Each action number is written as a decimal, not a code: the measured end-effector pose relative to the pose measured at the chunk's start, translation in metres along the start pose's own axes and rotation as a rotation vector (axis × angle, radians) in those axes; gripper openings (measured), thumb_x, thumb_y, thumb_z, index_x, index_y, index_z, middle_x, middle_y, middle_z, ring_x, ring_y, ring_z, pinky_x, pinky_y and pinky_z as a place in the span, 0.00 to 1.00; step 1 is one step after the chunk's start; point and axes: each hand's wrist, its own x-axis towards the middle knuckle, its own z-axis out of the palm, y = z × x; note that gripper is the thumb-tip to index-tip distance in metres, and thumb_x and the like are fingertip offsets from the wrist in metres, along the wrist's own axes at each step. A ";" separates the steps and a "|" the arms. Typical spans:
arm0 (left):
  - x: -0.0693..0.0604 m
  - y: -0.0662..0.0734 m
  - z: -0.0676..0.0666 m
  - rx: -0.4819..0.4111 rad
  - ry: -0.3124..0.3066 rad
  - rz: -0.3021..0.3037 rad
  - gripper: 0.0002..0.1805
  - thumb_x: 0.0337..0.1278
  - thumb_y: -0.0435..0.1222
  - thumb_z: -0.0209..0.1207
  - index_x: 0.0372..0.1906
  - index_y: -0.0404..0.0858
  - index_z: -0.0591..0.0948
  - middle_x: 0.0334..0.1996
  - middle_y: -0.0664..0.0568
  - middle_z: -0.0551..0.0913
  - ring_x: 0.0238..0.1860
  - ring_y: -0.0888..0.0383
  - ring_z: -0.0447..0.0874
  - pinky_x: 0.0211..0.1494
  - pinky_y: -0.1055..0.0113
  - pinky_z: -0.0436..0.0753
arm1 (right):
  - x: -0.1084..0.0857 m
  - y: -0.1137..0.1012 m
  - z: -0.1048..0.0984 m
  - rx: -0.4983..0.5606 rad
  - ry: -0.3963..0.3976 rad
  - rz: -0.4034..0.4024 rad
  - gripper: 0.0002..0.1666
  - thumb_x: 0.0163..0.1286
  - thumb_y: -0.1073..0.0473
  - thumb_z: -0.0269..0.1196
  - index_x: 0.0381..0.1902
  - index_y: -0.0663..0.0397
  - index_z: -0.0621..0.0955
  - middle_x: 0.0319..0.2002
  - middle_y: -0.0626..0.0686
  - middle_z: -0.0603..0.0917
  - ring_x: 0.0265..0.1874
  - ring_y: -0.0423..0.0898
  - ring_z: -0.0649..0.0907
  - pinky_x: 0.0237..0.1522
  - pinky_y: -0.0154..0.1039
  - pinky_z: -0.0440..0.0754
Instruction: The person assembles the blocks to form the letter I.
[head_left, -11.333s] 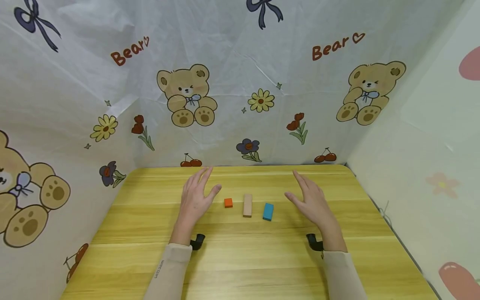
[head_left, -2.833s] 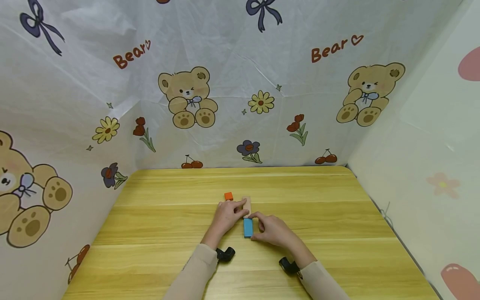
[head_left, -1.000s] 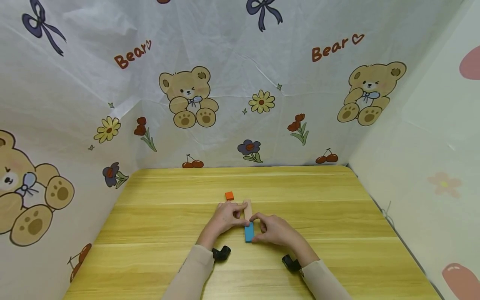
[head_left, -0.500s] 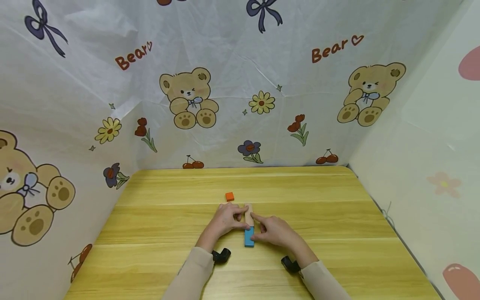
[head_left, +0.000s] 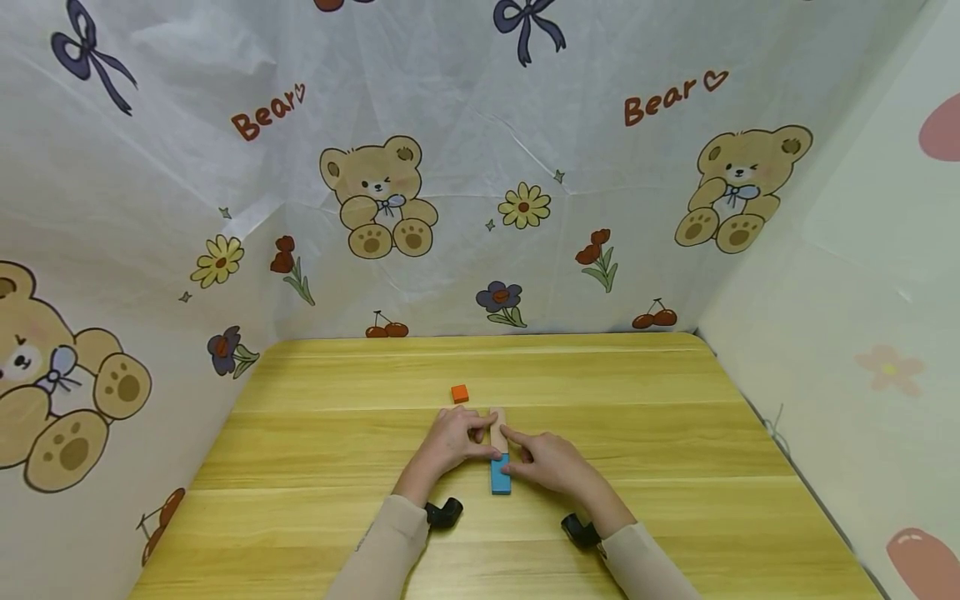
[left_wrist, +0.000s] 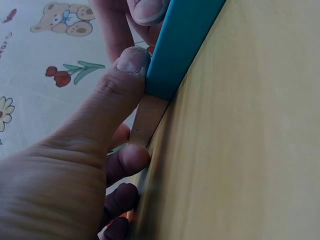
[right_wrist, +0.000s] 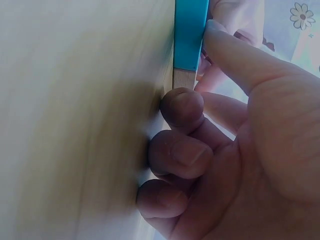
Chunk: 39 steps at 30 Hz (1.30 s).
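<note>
Nearest, two beige sleeves (head_left: 382, 542) are seen over the wood-grain table (head_left: 480, 567), w/ a black wrist mount (head_left: 446, 512) worn at each cuff.

Next, the blue blk (head_left: 500, 477) is laid on the table between the hands. Its long axis is pointed approx. straight away from the person; one short end is turned to the near side, the other is butted vs. the wood blk. By the R hand (head_left: 553, 461) it's grasped from the right: thumb pressed to the blk, index laid past the seam on the wood blk's right side, other fingers curled under.

Just beyond, the wood blk (head_left: 498, 427) is set end to end w/ the blue one, approx. same width, long axis run on in the same near-to-far line. By the L hand (head_left: 447, 442) it's grasped from the left: index put near the blk's far end, thumb reached across the seam onto the blue blk, as is also shown in the L wrist view.

Farther, a bit left, the orange blk (head_left: 460, 394) is placed apart from the pair, near the L hand's knuckles. Its top looks approx. square, so a long axis can't be told.

At the back, the table's far edge is met by a white cloth (head_left: 450, 100), printed w/ bears, flowers, cherries & "Bear".
</note>
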 end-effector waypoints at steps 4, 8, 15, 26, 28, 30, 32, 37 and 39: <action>0.001 0.000 0.000 0.015 -0.002 0.010 0.39 0.48 0.60 0.75 0.66 0.49 0.86 0.22 0.67 0.73 0.28 0.68 0.62 0.45 0.66 0.61 | 0.000 0.001 0.001 -0.001 0.000 0.008 0.41 0.73 0.40 0.69 0.79 0.47 0.74 0.20 0.41 0.71 0.17 0.36 0.63 0.24 0.31 0.59; 0.001 0.000 0.000 0.029 -0.008 0.011 0.40 0.47 0.61 0.75 0.67 0.49 0.86 0.22 0.68 0.72 0.28 0.69 0.62 0.44 0.67 0.61 | -0.001 0.001 0.001 0.007 0.000 0.005 0.41 0.73 0.41 0.69 0.78 0.47 0.74 0.20 0.40 0.71 0.17 0.36 0.64 0.24 0.31 0.59; 0.001 -0.002 0.003 -0.057 0.007 -0.016 0.38 0.49 0.59 0.76 0.66 0.49 0.86 0.22 0.67 0.74 0.27 0.70 0.64 0.45 0.68 0.66 | -0.002 0.000 0.001 -0.007 -0.003 0.005 0.41 0.73 0.40 0.69 0.78 0.47 0.74 0.20 0.41 0.70 0.17 0.36 0.63 0.24 0.32 0.58; 0.003 -0.004 0.000 -0.367 0.144 -0.048 0.28 0.65 0.49 0.71 0.65 0.39 0.86 0.29 0.58 0.84 0.27 0.68 0.74 0.34 0.72 0.78 | 0.000 0.000 0.001 -0.014 -0.007 -0.001 0.40 0.73 0.42 0.70 0.78 0.46 0.74 0.18 0.39 0.68 0.16 0.35 0.61 0.24 0.32 0.57; 0.003 -0.003 -0.001 -0.386 0.187 -0.040 0.27 0.67 0.47 0.70 0.65 0.38 0.86 0.30 0.58 0.84 0.27 0.68 0.74 0.33 0.72 0.78 | 0.000 0.000 0.001 -0.014 -0.010 0.006 0.41 0.73 0.42 0.70 0.78 0.46 0.74 0.18 0.39 0.68 0.16 0.35 0.61 0.24 0.32 0.57; 0.003 -0.004 -0.002 -0.395 0.221 -0.038 0.25 0.67 0.45 0.70 0.64 0.37 0.86 0.30 0.58 0.85 0.27 0.68 0.75 0.32 0.73 0.77 | 0.000 0.000 0.001 -0.015 -0.009 0.006 0.41 0.72 0.42 0.70 0.78 0.47 0.74 0.18 0.39 0.68 0.16 0.35 0.61 0.24 0.32 0.57; 0.003 -0.004 -0.002 -0.396 0.238 -0.039 0.24 0.68 0.44 0.70 0.63 0.37 0.86 0.30 0.57 0.84 0.27 0.68 0.74 0.32 0.73 0.76 | 0.000 0.000 0.001 -0.019 -0.011 0.009 0.41 0.72 0.42 0.70 0.78 0.47 0.74 0.18 0.39 0.68 0.16 0.35 0.61 0.24 0.32 0.57; 0.002 -0.007 -0.002 -0.408 0.257 -0.067 0.24 0.69 0.43 0.69 0.64 0.37 0.86 0.31 0.55 0.85 0.28 0.68 0.75 0.33 0.72 0.77 | 0.001 0.000 0.001 -0.024 -0.015 0.016 0.41 0.72 0.41 0.70 0.79 0.46 0.74 0.18 0.39 0.68 0.16 0.35 0.61 0.23 0.32 0.57; 0.002 -0.008 -0.003 -0.420 0.275 -0.086 0.25 0.69 0.43 0.70 0.65 0.37 0.85 0.32 0.55 0.85 0.29 0.67 0.76 0.35 0.72 0.78 | 0.002 0.000 0.001 -0.022 -0.012 0.015 0.41 0.72 0.41 0.70 0.78 0.47 0.74 0.19 0.40 0.69 0.17 0.35 0.62 0.23 0.32 0.57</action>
